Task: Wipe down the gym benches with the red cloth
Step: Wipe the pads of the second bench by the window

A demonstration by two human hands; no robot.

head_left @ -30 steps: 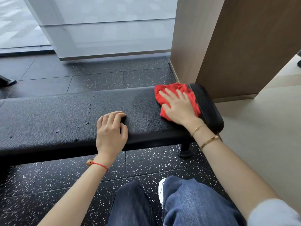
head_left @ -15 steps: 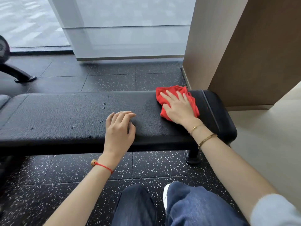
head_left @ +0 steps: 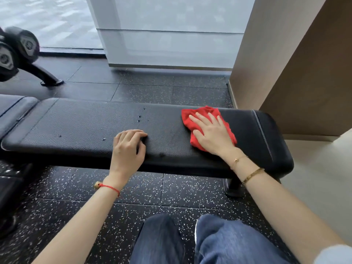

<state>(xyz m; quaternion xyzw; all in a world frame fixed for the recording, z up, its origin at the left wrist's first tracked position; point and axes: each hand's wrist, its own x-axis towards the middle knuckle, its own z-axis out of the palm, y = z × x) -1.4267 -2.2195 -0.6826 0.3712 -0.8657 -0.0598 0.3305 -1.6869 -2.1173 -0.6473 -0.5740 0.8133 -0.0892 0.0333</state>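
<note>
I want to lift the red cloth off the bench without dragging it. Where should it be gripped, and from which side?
Probably the bunched far edge of the red cloth, pinched from above: it rises in folds past the fingertips of the right hand, which presses the middle flat on the bench. The left hand rests clear of it.

- Black speckled rubber floor tiles point(head_left: 190, 189) underfoot.
- Frosted window panels point(head_left: 171, 25) let in daylight.
- Brown wood-panelled column point(head_left: 304, 63) at right.
- Dumbbell rack point(head_left: 17, 52) far left.

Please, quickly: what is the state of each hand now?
Left hand: holds nothing, fingers curled, resting on the bench.
Right hand: open, flat, pressing the red cloth onto the bench.
</note>
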